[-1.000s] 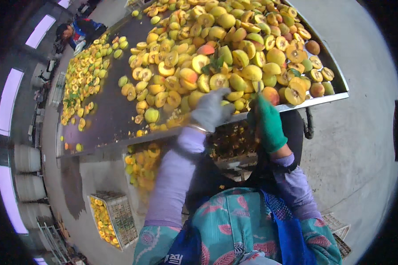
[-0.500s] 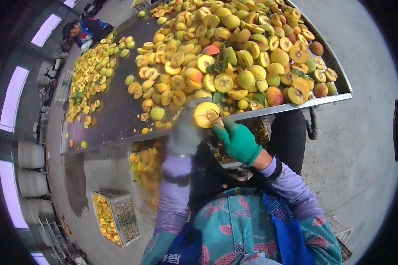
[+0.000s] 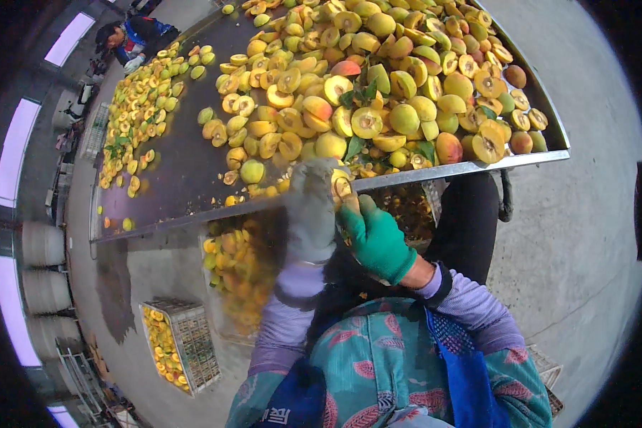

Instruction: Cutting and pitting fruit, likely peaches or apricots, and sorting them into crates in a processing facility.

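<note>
- head view: a yellow fruit half [image 3: 342,174] sits between the two gloved hands, just by the near edge of the desk [image 3: 185,150].
- the left hand [image 3: 311,207], grey-gloved and blurred, has its grip closed on the fruit's side; its exact finger placement is hard to tell.
- the right hand [image 3: 379,242], in green, has its grip pinching a small looped tool [image 3: 339,194] against the cut face.
- beyond them, a large pile of fruit halves [image 3: 385,93] covers much of the desk.
- a second heap [image 3: 137,114] lies farther left, near another person [image 3: 125,44].
- a crate [image 3: 201,346] of fruit stands on the floor [image 3: 563,264].
</note>
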The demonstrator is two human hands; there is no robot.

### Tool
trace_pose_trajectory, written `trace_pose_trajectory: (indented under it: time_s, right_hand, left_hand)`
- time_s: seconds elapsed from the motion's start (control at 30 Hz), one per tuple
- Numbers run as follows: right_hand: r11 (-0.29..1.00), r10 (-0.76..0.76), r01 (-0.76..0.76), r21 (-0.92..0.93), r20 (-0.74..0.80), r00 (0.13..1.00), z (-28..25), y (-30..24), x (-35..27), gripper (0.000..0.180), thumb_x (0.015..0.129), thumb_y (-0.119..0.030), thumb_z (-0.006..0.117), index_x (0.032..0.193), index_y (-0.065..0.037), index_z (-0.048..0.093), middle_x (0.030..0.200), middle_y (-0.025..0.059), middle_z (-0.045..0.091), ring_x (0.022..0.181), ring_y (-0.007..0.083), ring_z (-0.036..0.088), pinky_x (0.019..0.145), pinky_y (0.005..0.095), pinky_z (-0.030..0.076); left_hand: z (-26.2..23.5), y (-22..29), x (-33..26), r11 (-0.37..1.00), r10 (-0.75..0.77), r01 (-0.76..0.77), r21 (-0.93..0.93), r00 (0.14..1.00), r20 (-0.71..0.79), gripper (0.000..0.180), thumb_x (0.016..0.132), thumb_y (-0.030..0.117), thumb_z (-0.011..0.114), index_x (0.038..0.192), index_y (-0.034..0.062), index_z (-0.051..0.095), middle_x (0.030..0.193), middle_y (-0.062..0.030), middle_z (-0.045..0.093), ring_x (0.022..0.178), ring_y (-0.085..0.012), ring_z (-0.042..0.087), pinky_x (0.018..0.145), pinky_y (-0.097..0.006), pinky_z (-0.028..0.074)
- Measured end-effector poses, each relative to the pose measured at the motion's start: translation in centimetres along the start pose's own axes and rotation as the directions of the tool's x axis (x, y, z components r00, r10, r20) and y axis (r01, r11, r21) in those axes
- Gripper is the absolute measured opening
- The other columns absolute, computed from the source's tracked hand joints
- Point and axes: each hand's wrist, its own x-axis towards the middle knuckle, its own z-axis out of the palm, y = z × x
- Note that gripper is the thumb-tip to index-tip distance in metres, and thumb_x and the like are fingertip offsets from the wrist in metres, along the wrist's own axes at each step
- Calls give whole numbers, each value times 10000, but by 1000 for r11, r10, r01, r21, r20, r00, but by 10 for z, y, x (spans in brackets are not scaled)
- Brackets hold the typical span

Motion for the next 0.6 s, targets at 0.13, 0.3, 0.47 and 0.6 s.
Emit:
trace_pose_trajectory:
  time_s: [0.13, 0.3, 0.47, 0.6]
  right_hand:
    - [999, -39, 40, -24, 15, 999, 11, 1, -5, 312, 935, -296, 438, 983, 1, 518, 712, 214, 544, 642, 362, 535, 538, 416, 409]
    - [986, -23, 6, 167, 100, 995, 12, 1, 5, 307, 921, -269, 455, 978, 28, 507, 720, 193, 522, 637, 323, 506, 561, 412, 416]
    - [878, 82, -181, 443, 234, 969, 17, 8, 5, 312, 938, -318, 432, 883, -26, 529, 661, 47, 472, 577, 154, 440, 497, 285, 358]
    - [681, 149, -436, 588, 472, 869, -4, -6, 6, 353, 950, -390, 392, 815, -87, 515, 574, -22, 411, 455, 77, 352, 431, 229, 304]
  left_hand:
    - [6, 6, -5, 944, 207, -184, 274, 976, -60, 378, 959, 353, 399, 1029, 34, 587, 920, -45, 573, 853, -123, 524, 775, -268, 430]
    - [3, -1, -1, 993, 104, -99, 58, 990, -93, 353, 959, 329, 409, 1018, 35, 595, 877, -38, 570, 774, -119, 529, 703, -235, 435]
    - [-2, -11, 5, 977, 57, -50, 205, 998, -29, 321, 964, 293, 409, 987, 34, 596, 802, -23, 580, 740, -129, 542, 667, -250, 447]
    - [-4, 5, 1, 886, 289, -307, 347, 952, 103, 288, 958, 268, 424, 971, 33, 590, 819, -59, 613, 758, -152, 576, 665, -285, 465]
